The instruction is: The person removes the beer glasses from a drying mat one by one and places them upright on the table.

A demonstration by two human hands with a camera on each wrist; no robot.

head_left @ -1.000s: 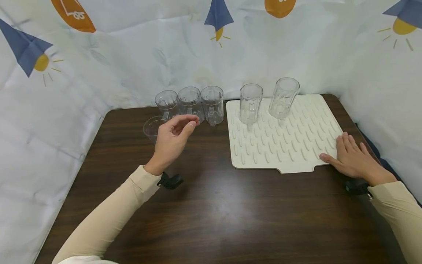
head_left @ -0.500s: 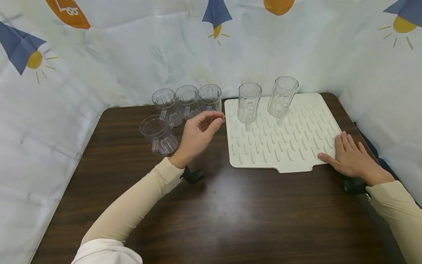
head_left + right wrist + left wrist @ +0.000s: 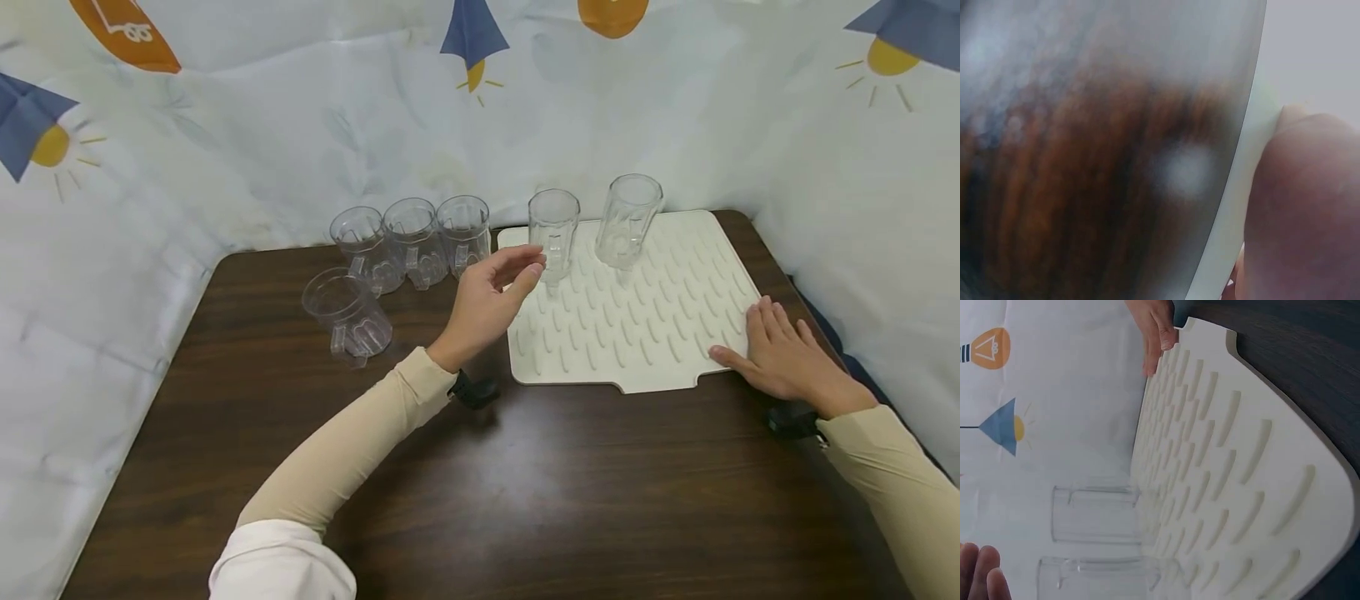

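My left hand (image 3: 486, 302) hovers over the left edge of a cream ridged drying mat (image 3: 600, 346), fingers loosely bent and nothing held. Its fingertips overlap the lower part of a clear glass mug (image 3: 553, 218) in the head view. In the left wrist view the fingertips (image 3: 984, 575) stand apart from that mug. A second clear mug (image 3: 630, 218) is upright beside it, toward the mat's back. My right hand (image 3: 787, 354) rests flat on the mat's right edge, fingers straight. The right wrist view is mostly blurred, with part of that hand (image 3: 1304, 212) at its right.
Three clear mugs (image 3: 415, 250) line up along the back of the dark wooden table (image 3: 525, 500), left of the mat. Another clear mug (image 3: 348, 315) stands in front of them at the left. A white patterned cloth (image 3: 300, 125) hangs around the back and sides.
My left hand has moved right, from in front of the row of mugs to the mat's left edge, uncovering the front-left mug. My right hand stays on the mat.
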